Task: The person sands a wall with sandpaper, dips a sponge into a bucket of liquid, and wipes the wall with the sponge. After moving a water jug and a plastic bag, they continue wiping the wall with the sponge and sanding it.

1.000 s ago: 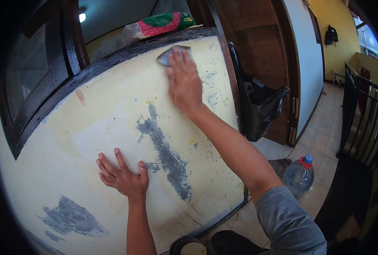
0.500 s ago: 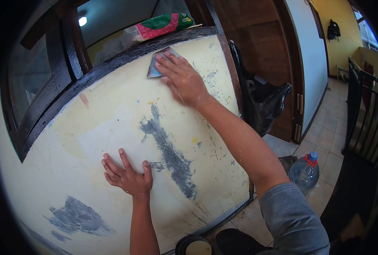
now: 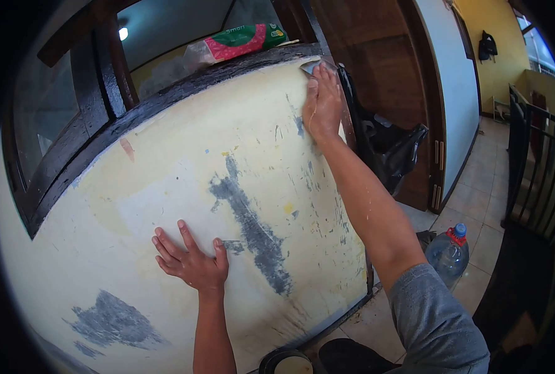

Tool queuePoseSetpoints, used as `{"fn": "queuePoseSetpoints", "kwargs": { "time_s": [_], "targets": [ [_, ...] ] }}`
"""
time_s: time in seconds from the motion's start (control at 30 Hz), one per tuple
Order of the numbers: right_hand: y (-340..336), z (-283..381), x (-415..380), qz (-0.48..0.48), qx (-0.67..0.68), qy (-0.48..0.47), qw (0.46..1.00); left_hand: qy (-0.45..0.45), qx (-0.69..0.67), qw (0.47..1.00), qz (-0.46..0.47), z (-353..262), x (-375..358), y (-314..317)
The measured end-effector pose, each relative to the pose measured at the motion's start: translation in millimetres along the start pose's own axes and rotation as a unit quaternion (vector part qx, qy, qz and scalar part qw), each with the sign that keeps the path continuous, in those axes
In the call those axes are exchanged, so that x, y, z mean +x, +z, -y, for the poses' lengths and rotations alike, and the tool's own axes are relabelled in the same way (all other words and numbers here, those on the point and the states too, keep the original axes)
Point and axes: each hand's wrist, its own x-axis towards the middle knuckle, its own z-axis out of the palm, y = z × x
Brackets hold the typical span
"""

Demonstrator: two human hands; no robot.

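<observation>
A cream wall (image 3: 165,137) with grey bare patches and flaked paint fills most of the view. My left hand (image 3: 193,262) lies flat on its lower middle, fingers spread and holding nothing. At the wall's upper right corner, my right hand (image 3: 325,103) presses a grey sheet of sandpaper (image 3: 310,67) against the surface, close under the dark wooden ledge. Most of the sheet is hidden beneath the fingers. One long grey patch (image 3: 252,230) runs down the wall between the two hands, and another grey patch (image 3: 115,321) is at lower left.
A green and pink plastic packet (image 3: 243,40) lies on the dark ledge (image 3: 165,93). Black plastic bags (image 3: 389,146) hang beside the wooden door at right. On the tiled floor stands a large water bottle (image 3: 449,252). A round container (image 3: 293,364) is at the bottom edge.
My right hand has slid the sandpaper rightward along the top of the wall to its corner. The left hand stays on the same part of the wall.
</observation>
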Motion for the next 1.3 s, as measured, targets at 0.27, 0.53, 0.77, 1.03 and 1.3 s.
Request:
{"fn": "queuePoseSetpoints", "kwargs": {
  "time_s": [0.27,0.53,0.77,1.03,1.3],
  "targets": [
    [-18,19,-18,0.103,0.07,-0.185,0.975,0.003,0.009,1.0,0.001,1,0,1],
    [-16,92,-50,0.16,0.073,-0.178,0.968,0.001,-0.001,1.0,0.0,1,-1,-1],
    [16,63,-2,0.007,0.014,-0.01,1.0,-0.015,-0.014,1.0,-0.005,-4,0,1],
    [1,19,-2,0.041,0.061,-0.081,0.994,-0.002,-0.004,1.0,-0.005,1,-1,-1],
    [-35,58,-35,0.241,0.097,-0.279,0.925,0.001,-0.001,1.0,0.0,-1,-1,-2]
  ]
}}
